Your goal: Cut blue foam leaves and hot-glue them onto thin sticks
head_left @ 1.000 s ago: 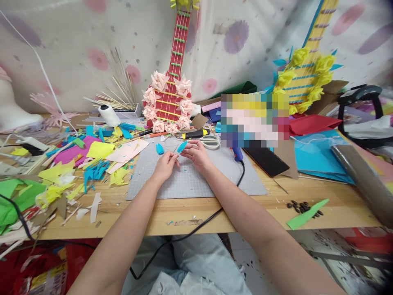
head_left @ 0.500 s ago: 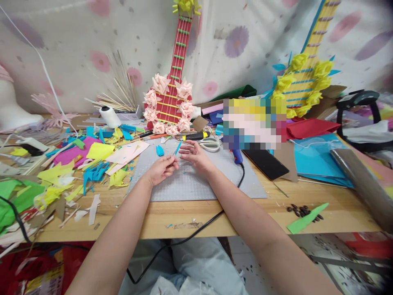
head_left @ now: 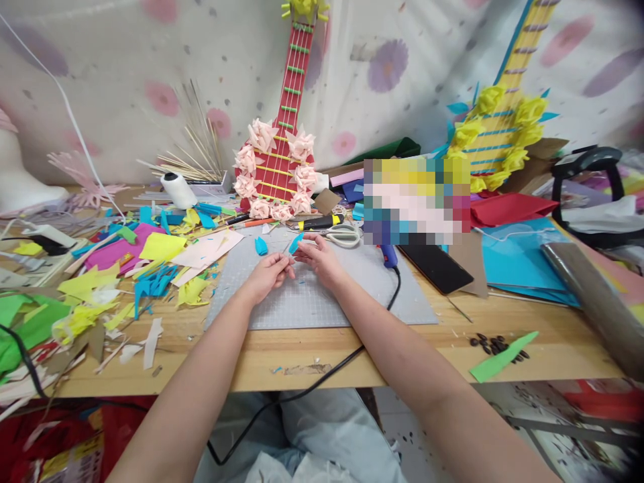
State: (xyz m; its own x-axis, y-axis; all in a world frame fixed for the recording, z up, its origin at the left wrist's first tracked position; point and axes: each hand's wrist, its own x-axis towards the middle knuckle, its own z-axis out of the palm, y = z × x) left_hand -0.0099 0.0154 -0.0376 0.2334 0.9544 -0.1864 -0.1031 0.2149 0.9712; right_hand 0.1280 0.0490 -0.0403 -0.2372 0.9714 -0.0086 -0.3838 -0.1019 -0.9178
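Both my hands meet over the far part of a grey cutting mat [head_left: 322, 302]. My left hand [head_left: 266, 274] pinches the lower end of a small blue paper leaf [head_left: 296, 243]. My right hand [head_left: 316, 258] has its fingertips pinched on the upper part of the same leaf. A second blue paper piece [head_left: 261, 246] lies on the mat just left of my hands.
A red cardboard guitar with pink paper flowers [head_left: 279, 168] leans on the backdrop; a yellow one [head_left: 498, 134] stands at the right. Scissors [head_left: 342, 235], a yellow-black knife [head_left: 319, 221] and a blue glue gun [head_left: 388, 255] lie past the mat. Paper scraps [head_left: 100, 288] cover the left.
My right hand had opened and drawn slightly away from the leaf half a second ago; now its fingers are back on it. The left hand kept its pinch throughout.
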